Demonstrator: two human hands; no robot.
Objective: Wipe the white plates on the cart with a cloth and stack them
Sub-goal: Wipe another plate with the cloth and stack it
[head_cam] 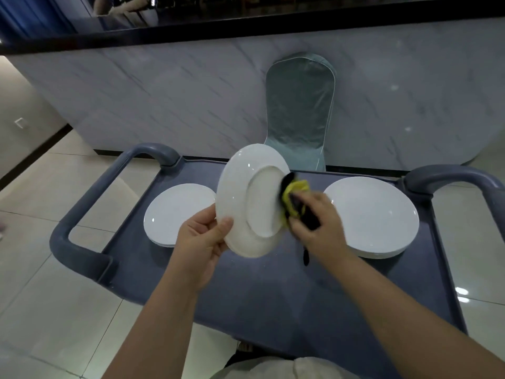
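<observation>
White plate point(240, 192), face hidden, pinched between fingers point(224, 228) of left hand point(202, 239); blurred fingers point(308, 199) of right hand point(317, 222) curled round yellow-black cloth point(296, 187)

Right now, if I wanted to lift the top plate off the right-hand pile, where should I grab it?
By its near rim, I'd guess, coming from the person's side. The top plate lies flat, face up, so only its flared edge offers a hold: thumb above, fingers under the lip. The cart shows open deck there.
</observation>
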